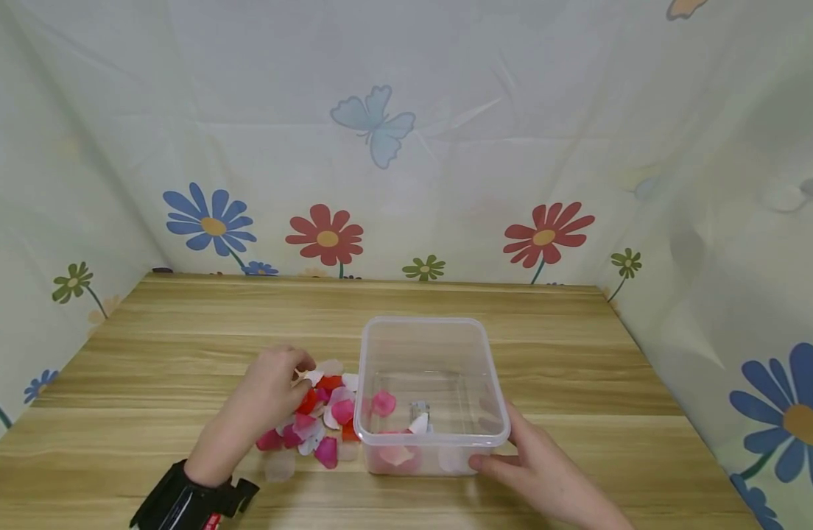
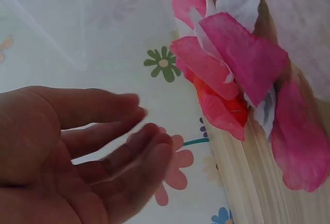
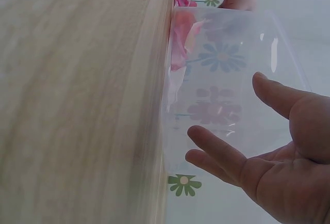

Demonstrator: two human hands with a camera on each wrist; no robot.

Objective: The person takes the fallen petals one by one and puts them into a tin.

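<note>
Your left hand [image 1: 267, 397] curves loosely, apparently empty, at the heap of thin pink, red and white petals [image 1: 303, 423]. Your right hand [image 1: 546, 471] lies against the clear, rectangular plastic container [image 1: 433, 440], which holds a few petals; the heap sits just left of it, well apart from the wood-grain worktop's [image 1: 559, 346] back edge. You seem to be gathering petals; next calls for a light pinch.

1 box [image 1: 433, 440] blocking L-R path, way in fr. above
</note>
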